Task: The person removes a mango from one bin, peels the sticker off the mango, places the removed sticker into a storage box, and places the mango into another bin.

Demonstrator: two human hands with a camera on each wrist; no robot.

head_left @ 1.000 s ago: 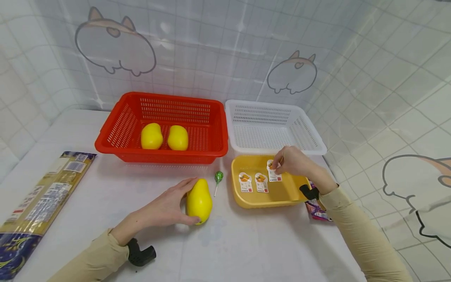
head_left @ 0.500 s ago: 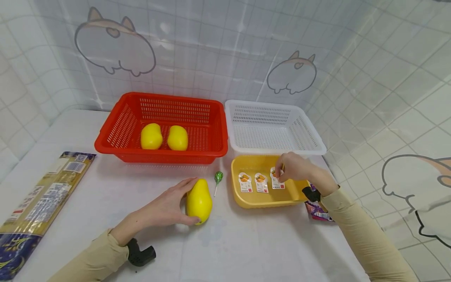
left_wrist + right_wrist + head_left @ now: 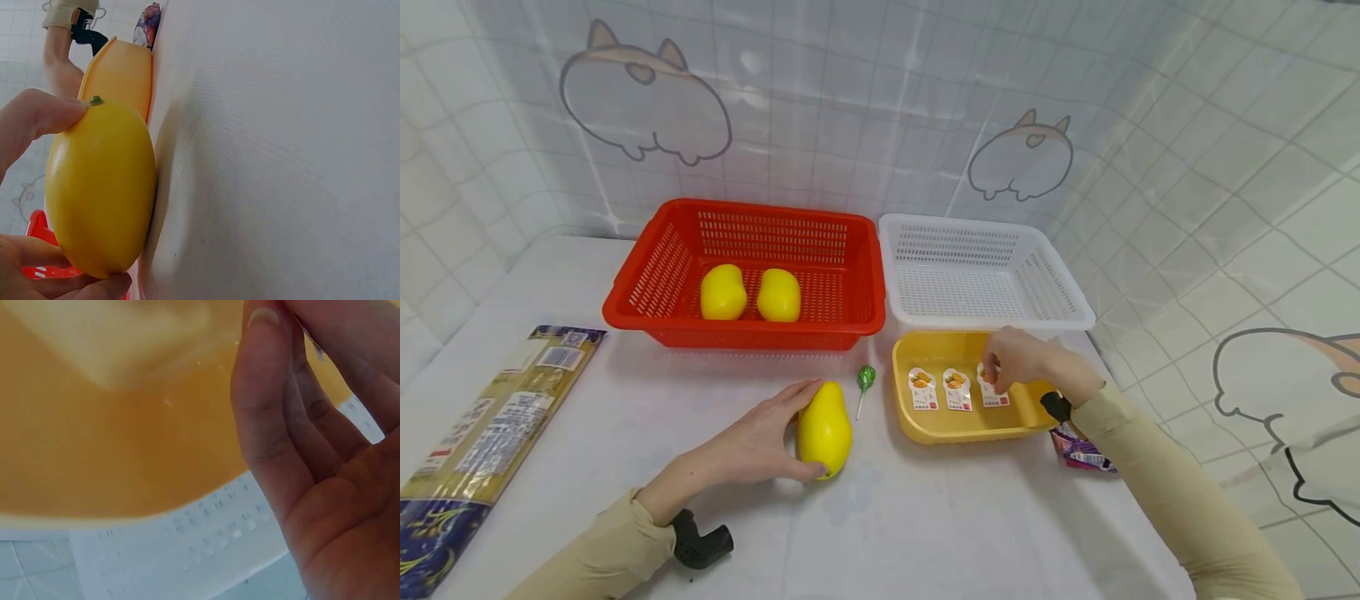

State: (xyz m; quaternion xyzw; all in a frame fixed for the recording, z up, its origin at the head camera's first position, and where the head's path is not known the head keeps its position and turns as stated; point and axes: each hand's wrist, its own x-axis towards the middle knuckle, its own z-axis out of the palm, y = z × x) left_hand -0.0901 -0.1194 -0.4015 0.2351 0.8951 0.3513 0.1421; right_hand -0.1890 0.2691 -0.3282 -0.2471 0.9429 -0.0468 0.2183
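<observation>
On the white table lies a yellow mango-shaped fruit (image 3: 824,429), which my left hand (image 3: 808,429) grips from the left, thumb under one end and fingers over the other. The left wrist view shows that fruit (image 3: 103,187) close up, lying on the table. My right hand (image 3: 992,367) is inside the yellow tray (image 3: 955,425), its curled fingertips pinching the top of a small printed packet (image 3: 995,393). That packet lies beside two similar packets (image 3: 922,389) (image 3: 957,389). In the right wrist view, fingers (image 3: 269,412) hover over the tray (image 3: 94,444), and the packet is blurred.
Behind stand a red basket (image 3: 647,312) holding two yellow fruits (image 3: 723,292) (image 3: 778,294) and a white basket (image 3: 985,321). A green lollipop (image 3: 866,377) lies between fruit and tray. A long noodle pack (image 3: 482,425) lies far left, a purple wrapper (image 3: 1078,450) right of the tray.
My right hand has lowered the third packet into the tray, a little to the right, beside the other two. The left hand and its fruit have stayed put.
</observation>
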